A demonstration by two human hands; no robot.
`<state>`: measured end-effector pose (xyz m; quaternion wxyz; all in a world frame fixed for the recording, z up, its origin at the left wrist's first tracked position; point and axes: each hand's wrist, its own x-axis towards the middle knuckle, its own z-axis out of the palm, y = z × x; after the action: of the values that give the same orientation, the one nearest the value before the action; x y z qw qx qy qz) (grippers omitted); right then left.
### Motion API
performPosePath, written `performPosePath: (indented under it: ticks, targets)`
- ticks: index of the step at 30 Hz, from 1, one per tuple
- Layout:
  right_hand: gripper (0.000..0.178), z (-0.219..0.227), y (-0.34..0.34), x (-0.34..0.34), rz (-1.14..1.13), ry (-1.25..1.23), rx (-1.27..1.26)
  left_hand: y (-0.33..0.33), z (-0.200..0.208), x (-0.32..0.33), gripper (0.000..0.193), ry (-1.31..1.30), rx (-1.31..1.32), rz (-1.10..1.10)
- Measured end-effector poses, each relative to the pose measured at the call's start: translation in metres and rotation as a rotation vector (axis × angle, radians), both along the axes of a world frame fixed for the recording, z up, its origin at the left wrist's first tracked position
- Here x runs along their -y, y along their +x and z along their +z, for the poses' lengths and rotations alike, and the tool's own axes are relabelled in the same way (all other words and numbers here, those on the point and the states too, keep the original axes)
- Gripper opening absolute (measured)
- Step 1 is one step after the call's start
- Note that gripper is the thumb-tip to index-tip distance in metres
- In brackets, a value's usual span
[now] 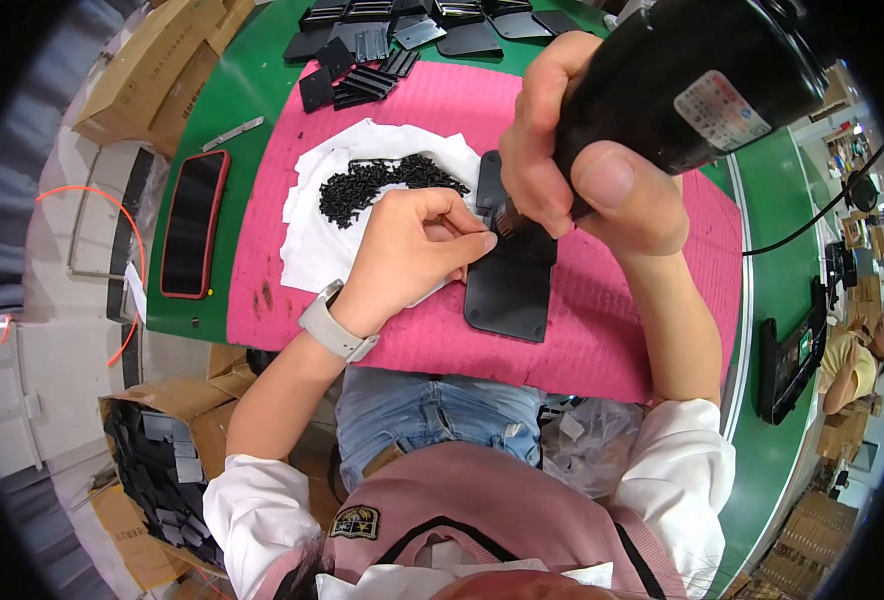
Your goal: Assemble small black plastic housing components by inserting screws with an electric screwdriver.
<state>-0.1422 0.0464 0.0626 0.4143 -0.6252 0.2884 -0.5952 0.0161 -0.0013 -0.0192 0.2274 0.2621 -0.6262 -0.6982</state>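
Pinched together, thumb to fingers, the left hand (402, 255) works right beside the tool's nose; whether anything sits in that pinch, one cannot tell. Clenched around a black power tool (667, 95), the right hand (644, 215) aims it down at the black plate (507, 295), which lies on the pink mat (602, 335) in front of the person.

Now across from the left: cardboard boxes (142, 70) behind, then a red-cased phone (194, 225) on the green table (184, 318), a thin metal strip (232, 134) just beyond it. Next comes a white cloth (302, 235) bearing a heap of small black pieces (347, 195), partly blocked by the left hand. Farther back, more black parts (365, 88) sit piled up. Over the plate, the right hand and tool hide its upper right side, so contact at the tip stays unclear. Far right, a black cable (802, 237) curves across the table edge.
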Motion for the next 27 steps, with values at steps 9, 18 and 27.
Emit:
performPosePath:
  ticks: [9, 18, 27]
  targets:
    - [0.032, 0.002, 0.010, -0.010, -0.230, -0.113, -0.132, 0.001, -0.002, -0.001, 0.011, -0.226, -0.004, 0.011]
    - [0.047, 0.025, -0.017, -0.024, 0.079, -0.156, 0.310, 0.006, 0.002, -0.002, 0.012, -0.399, -0.045, 0.027]
    - [0.047, 0.011, -0.012, -0.021, 0.029, -0.143, 0.307, 0.006, 0.000, 0.000, 0.015, -0.364, -0.112, -0.008]
